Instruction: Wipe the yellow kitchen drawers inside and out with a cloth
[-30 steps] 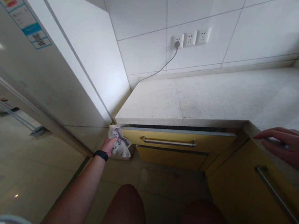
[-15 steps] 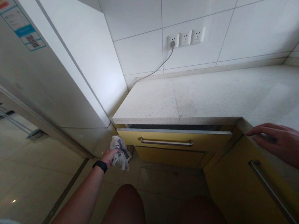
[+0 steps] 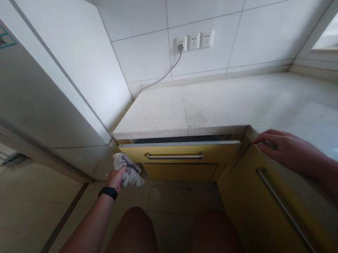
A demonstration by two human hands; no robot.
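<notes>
My left hand [image 3: 116, 178] is closed around a crumpled whitish cloth [image 3: 128, 173] with dark printed marks; a black band circles the wrist. The cloth is by the left end of a yellow drawer [image 3: 172, 158], whether touching I cannot tell. That drawer is pulled out a little, with a dark gap under the countertop, and has a metal bar handle [image 3: 175, 156]. My right hand [image 3: 284, 149] rests at the front edge of the pale countertop [image 3: 232, 96], near its inner corner. Its fingers are loosely bent and hold nothing visible.
A large white appliance [image 3: 61, 44] stands on the left. A grey cord [image 3: 165, 75] runs from a wall socket [image 3: 180, 44] down behind the counter. A yellow cabinet door [image 3: 247, 210] with a long handle is at right. My knees [image 3: 134, 233] are below the drawer.
The view has swung rightward, so the counter and appliance appear shifted left. My left hand still holds the cloth beside the drawer. My right hand stays at the counter edge.
</notes>
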